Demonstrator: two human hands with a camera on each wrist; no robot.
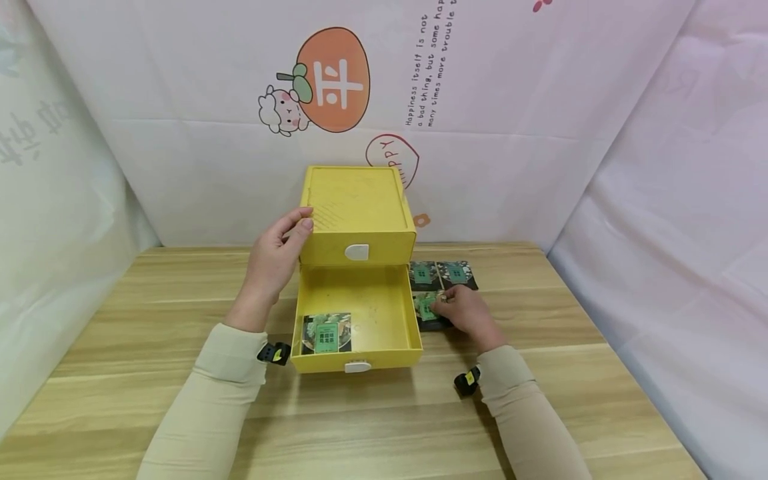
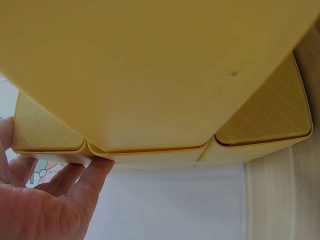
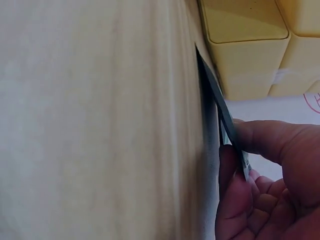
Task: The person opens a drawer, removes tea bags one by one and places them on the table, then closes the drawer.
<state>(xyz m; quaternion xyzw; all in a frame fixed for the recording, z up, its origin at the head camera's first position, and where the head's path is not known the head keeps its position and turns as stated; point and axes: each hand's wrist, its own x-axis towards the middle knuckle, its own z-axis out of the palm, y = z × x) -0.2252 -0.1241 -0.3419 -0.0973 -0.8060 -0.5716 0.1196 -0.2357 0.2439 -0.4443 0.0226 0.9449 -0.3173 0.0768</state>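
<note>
The step in hand looks to be picking up a packet. The right hand (image 1: 468, 310) pinches the held packet (image 1: 426, 308) between thumb and fingers beside the box (image 1: 357, 200); in the right wrist view it stands tilted. The next move, I judge, calls for keeping that pinch and lifting the packet without catching the open drawer (image 1: 378, 303). The left hand (image 1: 270, 257) rests at the box's upper left corner, its grip loose, fingers touching the side rather than clenched.

Counts: one box with three drawers, the middle one pulled out, the top drawer (image 2: 50, 122) and bottom drawer (image 2: 270, 110) shut. Four packets show: one in hand, the drawer packet (image 1: 327, 333) at the front left inside, and two back packets (image 1: 423, 274) (image 1: 458, 274) on the bench (image 1: 150, 313). Whether others lie underneath, I cannot tell. Two white handles (image 1: 357, 252) (image 1: 358, 367) are visible.
</note>
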